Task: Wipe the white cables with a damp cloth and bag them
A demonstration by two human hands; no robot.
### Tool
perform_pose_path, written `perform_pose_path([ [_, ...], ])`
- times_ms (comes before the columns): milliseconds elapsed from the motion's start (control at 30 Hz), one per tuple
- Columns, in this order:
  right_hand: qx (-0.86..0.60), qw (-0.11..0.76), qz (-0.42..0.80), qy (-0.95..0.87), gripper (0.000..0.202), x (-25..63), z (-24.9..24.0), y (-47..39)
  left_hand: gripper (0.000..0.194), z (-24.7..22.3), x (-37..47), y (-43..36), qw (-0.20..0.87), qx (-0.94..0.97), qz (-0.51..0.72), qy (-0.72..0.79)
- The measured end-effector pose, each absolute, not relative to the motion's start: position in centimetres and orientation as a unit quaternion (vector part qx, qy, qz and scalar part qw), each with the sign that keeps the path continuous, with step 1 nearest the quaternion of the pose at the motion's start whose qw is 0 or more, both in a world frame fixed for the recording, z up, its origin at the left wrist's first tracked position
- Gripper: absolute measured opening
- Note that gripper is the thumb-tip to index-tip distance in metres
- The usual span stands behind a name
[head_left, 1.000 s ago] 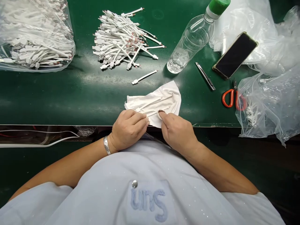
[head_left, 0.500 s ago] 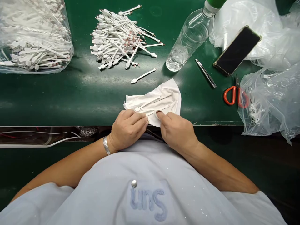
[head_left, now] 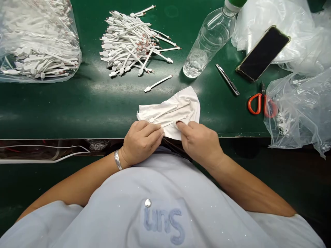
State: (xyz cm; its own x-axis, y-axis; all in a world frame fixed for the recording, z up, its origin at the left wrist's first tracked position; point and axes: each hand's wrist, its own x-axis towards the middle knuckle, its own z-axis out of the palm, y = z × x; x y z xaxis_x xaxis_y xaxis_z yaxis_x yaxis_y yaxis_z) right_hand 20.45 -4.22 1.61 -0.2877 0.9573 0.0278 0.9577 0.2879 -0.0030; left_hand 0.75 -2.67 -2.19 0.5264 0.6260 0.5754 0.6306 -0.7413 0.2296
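A white cloth (head_left: 190,99) with a frayed left edge lies at the table's front edge. Two short white cables rest over it; the upper cable (head_left: 165,113) lies loose on the fabric. My left hand (head_left: 142,140) is closed, its fingertips pinching one end of the lower cable (head_left: 169,123). Beside that cable's other end, my right hand (head_left: 201,143) is closed on a fold of the cloth, thumb pressed in; whether the fold wraps the cable is hidden. Behind the cloth, a single short cable (head_left: 158,83) lies on the green table (head_left: 103,103).
A heap of white cables (head_left: 129,44) sits at the back, with a bag of cables (head_left: 38,41) to its left. Rightward stand or lie a water bottle (head_left: 207,41), a utility knife (head_left: 227,80), a phone (head_left: 263,53), orange-handled scissors (head_left: 255,104) and a clear plastic bag (head_left: 302,110).
My right hand has slid slightly right along the lower cable with the cloth fold. My left hand stays in place, and the cables have hardly moved.
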Motion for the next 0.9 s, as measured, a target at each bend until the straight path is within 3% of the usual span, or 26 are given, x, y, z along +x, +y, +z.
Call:
perform_pose_path([
  [167, -0.618, 0.013, -0.061, -0.784, 0.036, 21.6, 1.6, -3.7, 0.009, -2.1, 0.8, -2.7, 0.006, -0.873, -0.333, -0.356],
  [567, -0.440, -0.100, -0.077, -0.889, 0.037, 24.6, 3.4, -1.3, 0.008, -2.1, 0.8, -2.7, 0.004, -0.875, -0.325, -0.360],
  [900, -0.300, -0.139, -0.031, -0.943, 0.041, 26.3, 3.5, 2.3, 0.006, -2.3, 0.7, -2.7, 0.002, -0.874, -0.319, -0.367],
])
